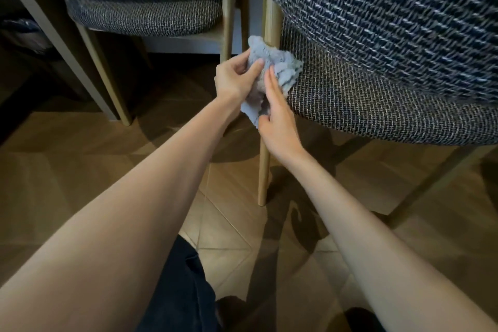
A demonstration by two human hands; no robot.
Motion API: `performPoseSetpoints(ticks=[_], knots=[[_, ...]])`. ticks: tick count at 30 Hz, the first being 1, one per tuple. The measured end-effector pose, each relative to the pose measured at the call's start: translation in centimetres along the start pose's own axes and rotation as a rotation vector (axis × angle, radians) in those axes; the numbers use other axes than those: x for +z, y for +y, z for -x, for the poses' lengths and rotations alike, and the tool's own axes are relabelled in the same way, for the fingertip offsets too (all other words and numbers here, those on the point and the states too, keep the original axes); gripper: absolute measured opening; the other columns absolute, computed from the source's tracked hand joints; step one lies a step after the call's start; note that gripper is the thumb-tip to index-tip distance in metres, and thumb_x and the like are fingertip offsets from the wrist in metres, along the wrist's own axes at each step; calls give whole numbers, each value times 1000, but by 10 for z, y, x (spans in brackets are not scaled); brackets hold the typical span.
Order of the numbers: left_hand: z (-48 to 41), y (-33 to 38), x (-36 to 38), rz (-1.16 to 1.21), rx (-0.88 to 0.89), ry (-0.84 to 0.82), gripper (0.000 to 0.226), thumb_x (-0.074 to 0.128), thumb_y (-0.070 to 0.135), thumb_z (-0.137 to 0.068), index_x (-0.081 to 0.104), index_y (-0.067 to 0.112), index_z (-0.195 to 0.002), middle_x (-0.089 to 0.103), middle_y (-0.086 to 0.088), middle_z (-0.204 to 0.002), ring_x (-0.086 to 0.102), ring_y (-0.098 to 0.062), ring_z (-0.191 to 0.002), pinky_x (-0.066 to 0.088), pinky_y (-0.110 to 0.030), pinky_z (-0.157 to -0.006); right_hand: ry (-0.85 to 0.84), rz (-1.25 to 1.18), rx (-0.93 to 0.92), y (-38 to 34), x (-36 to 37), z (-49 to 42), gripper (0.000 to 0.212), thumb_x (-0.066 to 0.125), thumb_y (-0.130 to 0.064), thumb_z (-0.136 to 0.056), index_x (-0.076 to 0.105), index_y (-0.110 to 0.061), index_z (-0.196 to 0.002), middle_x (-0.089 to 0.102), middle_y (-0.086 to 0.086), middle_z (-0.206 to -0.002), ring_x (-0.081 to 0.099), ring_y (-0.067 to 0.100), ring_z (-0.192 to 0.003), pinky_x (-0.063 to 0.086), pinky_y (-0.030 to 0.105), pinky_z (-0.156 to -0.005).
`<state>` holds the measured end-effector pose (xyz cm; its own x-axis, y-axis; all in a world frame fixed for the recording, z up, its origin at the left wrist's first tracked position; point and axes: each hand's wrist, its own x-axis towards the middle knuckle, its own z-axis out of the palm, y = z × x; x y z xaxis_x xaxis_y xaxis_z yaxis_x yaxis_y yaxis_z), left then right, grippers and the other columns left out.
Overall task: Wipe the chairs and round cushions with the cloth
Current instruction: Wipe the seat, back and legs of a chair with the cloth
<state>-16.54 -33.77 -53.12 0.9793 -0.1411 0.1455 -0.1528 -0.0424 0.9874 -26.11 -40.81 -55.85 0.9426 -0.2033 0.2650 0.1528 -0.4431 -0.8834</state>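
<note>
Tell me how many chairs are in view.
2. The right chair is close, next to the cloth; the left chair stands farther back. Others may be outside the picture.

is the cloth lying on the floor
No, the cloth is held up off the floor by the left hand and the right hand, at the edge of the seat cushion.

- Brown wooden parquet floor [80, 170], beneath the left hand [234, 83].
- Pale grey slanted frame bar [54, 35], well left of it.
- Dark fabric trouser leg [183, 291], below the right hand [277, 121].
</note>
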Motion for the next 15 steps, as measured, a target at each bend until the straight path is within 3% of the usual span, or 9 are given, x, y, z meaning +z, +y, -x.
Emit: performPoseSetpoints(ticks=[5, 8, 10, 15], knots=[[24, -31, 2, -69, -106, -50, 38, 67, 13, -89, 61, 9, -126, 69, -1, -115, 65, -9, -104, 53, -30, -93, 51, 52, 90, 32, 16, 25, 75, 40, 13, -89, 17, -16, -154, 15, 2, -161, 10, 10, -147, 17, 29, -120], [35, -46, 4, -88, -149, -42, 50, 74, 15, -82, 58, 9, -129, 65, -2, -122, 62, -9, -108, 52, -26, -93, 36, 67, 118, 55, 19, 41, 78, 41, 15, -88, 14, -15, -154, 12, 0, -162, 8, 1, -141, 13, 4, -110], [39, -56, 3, -126, -175, -57, 54, 76, 19, -80, 58, 9, -130, 64, -2, -124, 61, -10, -111, 52, -30, -96, 50, 105, 124, 65, 16, 44, 74, 41, 15, -87, 21, -13, -153, 20, 0, -160, 14, -1, -138, 11, -2, -104], [54, -87, -1, -191, -273, -161, 47, 73, 22, -82, 62, 14, -127, 67, 1, -120, 63, -12, -109, 53, -37, -95, -7, 92, 237, 87, 22, 64, 67, 40, 10, -93, 23, -17, -153, 23, -2, -158, 19, 9, -144, 18, 23, -116]])
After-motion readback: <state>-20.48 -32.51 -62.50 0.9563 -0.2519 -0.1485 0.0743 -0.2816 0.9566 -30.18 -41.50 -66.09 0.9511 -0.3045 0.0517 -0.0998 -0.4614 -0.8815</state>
